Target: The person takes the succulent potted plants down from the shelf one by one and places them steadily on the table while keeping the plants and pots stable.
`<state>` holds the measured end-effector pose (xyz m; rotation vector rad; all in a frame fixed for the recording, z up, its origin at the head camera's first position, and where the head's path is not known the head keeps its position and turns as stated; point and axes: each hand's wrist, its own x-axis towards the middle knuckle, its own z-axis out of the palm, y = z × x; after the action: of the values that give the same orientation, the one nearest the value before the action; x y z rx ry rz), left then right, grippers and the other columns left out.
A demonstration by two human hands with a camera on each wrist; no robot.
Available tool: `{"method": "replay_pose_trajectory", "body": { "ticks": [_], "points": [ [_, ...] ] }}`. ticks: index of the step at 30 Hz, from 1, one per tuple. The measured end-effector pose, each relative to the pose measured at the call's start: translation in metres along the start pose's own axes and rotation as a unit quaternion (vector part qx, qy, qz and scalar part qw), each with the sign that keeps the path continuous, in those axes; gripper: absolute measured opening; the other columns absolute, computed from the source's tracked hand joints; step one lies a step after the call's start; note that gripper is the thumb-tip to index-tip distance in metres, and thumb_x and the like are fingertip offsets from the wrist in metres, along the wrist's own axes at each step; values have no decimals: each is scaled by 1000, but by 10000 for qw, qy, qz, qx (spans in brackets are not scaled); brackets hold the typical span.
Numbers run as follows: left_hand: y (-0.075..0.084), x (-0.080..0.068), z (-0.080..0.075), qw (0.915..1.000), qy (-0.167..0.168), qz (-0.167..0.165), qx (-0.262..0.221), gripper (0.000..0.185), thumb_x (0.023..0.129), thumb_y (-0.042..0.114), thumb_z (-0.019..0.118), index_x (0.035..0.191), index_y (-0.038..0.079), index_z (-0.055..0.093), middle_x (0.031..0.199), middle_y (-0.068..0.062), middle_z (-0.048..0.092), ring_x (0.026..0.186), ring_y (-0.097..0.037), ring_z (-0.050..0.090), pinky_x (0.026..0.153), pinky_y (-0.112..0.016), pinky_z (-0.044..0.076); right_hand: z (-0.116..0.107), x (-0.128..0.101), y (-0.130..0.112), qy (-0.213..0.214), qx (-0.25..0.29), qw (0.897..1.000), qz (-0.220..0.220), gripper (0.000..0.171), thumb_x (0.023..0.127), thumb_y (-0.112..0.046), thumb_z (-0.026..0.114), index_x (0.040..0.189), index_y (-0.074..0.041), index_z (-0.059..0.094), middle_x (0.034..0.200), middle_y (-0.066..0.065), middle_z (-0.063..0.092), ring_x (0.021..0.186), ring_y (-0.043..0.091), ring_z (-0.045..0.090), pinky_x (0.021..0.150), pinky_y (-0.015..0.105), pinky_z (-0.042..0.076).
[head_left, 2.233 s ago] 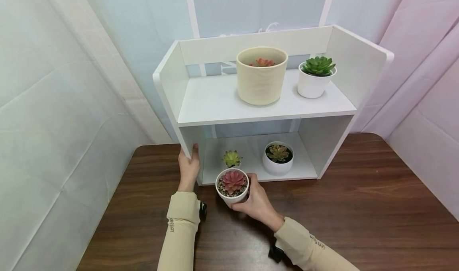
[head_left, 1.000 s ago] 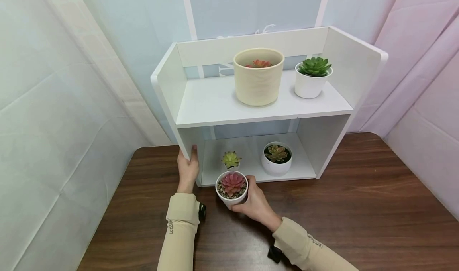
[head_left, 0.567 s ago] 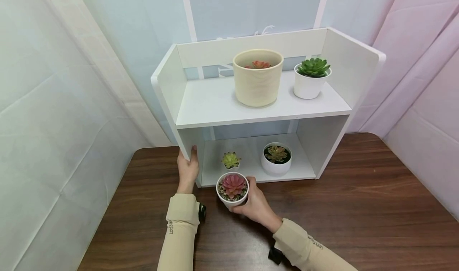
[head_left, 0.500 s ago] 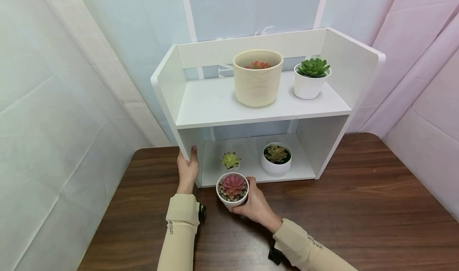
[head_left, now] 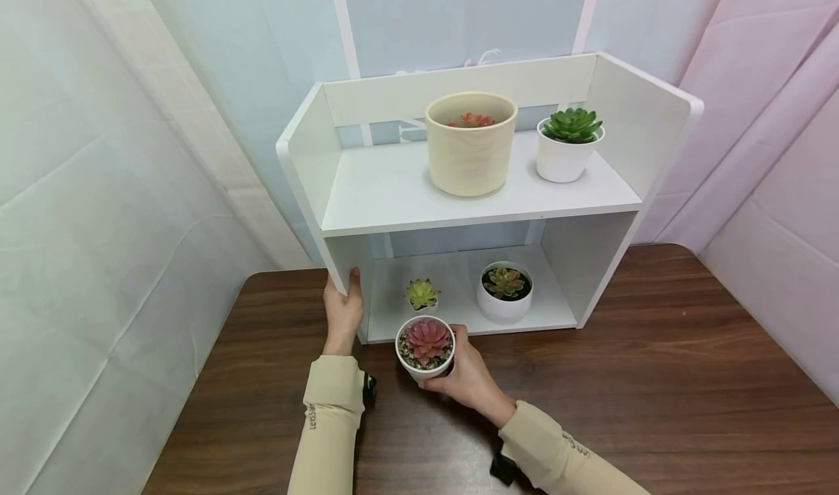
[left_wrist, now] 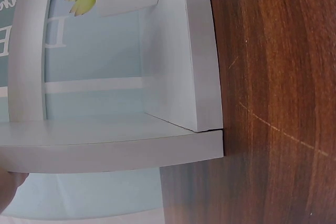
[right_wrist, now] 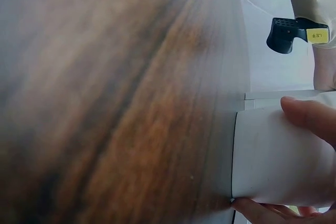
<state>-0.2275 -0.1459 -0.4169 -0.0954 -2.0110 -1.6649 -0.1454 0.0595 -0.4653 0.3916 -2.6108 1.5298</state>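
Note:
My right hand (head_left: 470, 370) holds the white pot (right_wrist: 283, 156) with a pink-red succulent (head_left: 426, 341) and gravel in it, thumb on the near side and fingers on the far side. The pot stands upright in front of the shelf's lower level, its base right at the tabletop in the right wrist view. My left hand (head_left: 344, 311) grips the left side panel of the white two-tier shelf (head_left: 393, 226), thumb inside and fingers hidden outside. Just behind the held pot is a small yellow-green succulent (head_left: 422, 293), its pot partly hidden.
A low white pot (head_left: 505, 307) with a brownish-green succulent stands on the lower level. Above are a large cream pot (head_left: 470, 156) with a red succulent inside and a white pot (head_left: 564, 161) with a green succulent. All of it is on a dark wooden table (head_left: 655, 408).
The head view has shifted slightly, so the shelf sits a little lower in it. Both hands keep their holds, and the red succulent's pot stays in front of the shelf.

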Motion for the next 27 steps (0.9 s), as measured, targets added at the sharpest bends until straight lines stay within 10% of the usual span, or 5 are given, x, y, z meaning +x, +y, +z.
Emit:
{"method": "replay_pose_trajectory", "body": {
  "ticks": [27],
  "points": [
    [-1,0,1,9999,79,87,35,40,99,8,48,137,-6,42,132,-30,50,126,-44,46,103,-60,36,-74,2,-44,-1418,-857,9856,-348,104,64,-33,89,144,3,32,140,25,45,123,40,49,100,53,42]
  ]
}}
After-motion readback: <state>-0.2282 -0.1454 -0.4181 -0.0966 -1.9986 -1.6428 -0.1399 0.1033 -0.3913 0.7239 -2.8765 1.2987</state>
